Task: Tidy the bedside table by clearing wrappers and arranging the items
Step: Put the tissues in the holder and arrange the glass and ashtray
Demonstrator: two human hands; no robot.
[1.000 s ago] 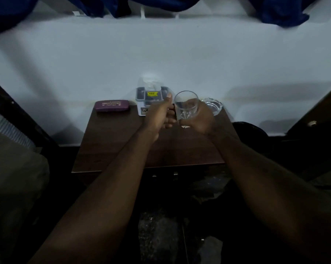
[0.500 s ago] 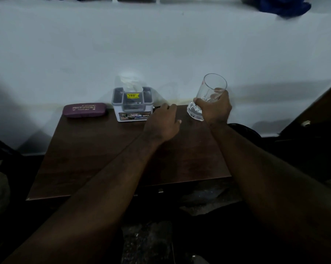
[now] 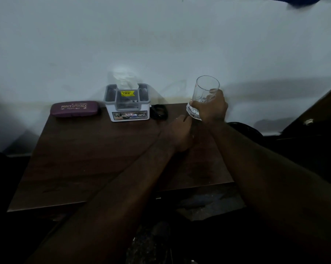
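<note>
Dim light. Brown wooden worktop (image 3: 81, 161) set against a white wall (image 3: 161, 44).

Right hand (image 3: 211, 109): grasping a clear glass (image 3: 205, 92) round its lower half, fingers wrapped on the far side, thumb near the base. The glass is tilted, rim leaning right, over the back right corner of the worktop. Cannot tell whether its base touches the wood.

Left hand (image 3: 180, 134): released, back of the hand up, resting on the worktop just left of the right wrist. Fingertips (image 3: 183, 118) point toward the base of the glass, very close; contact is unclear.

Back row along the wall, left to right:
- purple case (image 3: 75, 109), lying flat, gold lettering "PRINCE OPTICALS".
- white box (image 3: 129, 111), grey top with compartments, yellow price sticker, "OPEL" label on the front. A tissue (image 3: 124, 78) stands up from its middle. Case and box sit near each other, apart.
- black loop (image 3: 159, 111), just beside the box on its right; too dark to identify.

A dark rounded shape (image 3: 244, 128) shows behind the right forearm, off the worktop edge.
</note>
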